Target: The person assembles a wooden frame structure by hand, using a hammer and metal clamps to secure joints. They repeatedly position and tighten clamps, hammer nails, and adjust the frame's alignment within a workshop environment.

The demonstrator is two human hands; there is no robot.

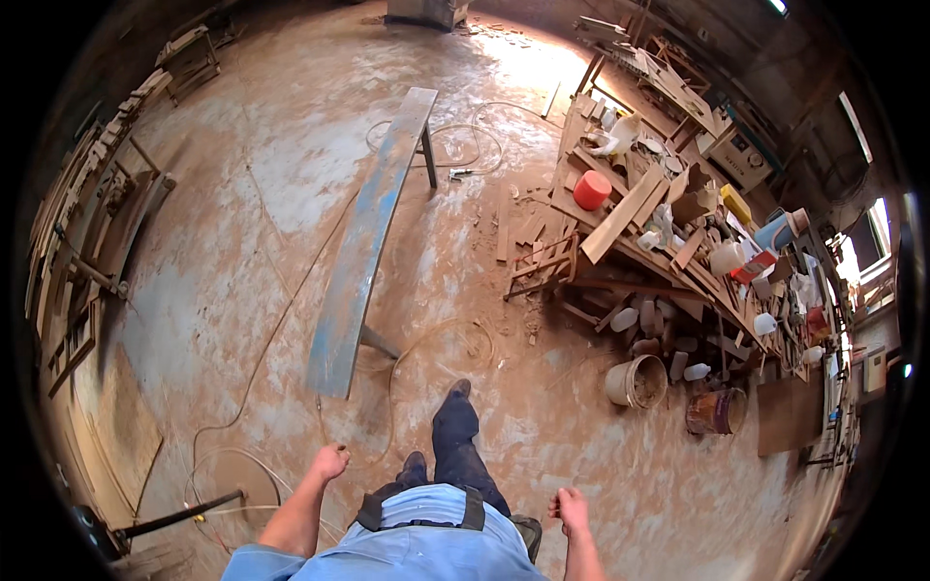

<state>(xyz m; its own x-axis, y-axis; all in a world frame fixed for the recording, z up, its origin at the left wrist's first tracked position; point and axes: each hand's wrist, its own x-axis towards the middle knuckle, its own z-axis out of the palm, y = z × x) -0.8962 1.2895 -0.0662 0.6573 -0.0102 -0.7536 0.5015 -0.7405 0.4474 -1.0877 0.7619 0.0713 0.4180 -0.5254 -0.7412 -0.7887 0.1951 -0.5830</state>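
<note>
My left hand [331, 461] hangs at my left side, its fingers curled in, and nothing shows in them. Low on the other side, my right hand [569, 508] is curled too, with no thing visible in it. Both hands are apart from everything around them. Closest ahead of my left hand is the near end of a long, narrow bench [363, 261], its blue paint worn and dusty. A thin hose [391, 407] loops over the floor between that bench and my feet. My legs are in mid-stride.
To the right, a cluttered workbench [620, 250] carries wood offcuts, bottles and a red tub [592, 190]. A white bucket [637, 382] and a stained can [715, 412] stand below it. Wooden racks [97, 213] line the left. A black pole [184, 516] stands at lower left. Hoses cross the dusty floor.
</note>
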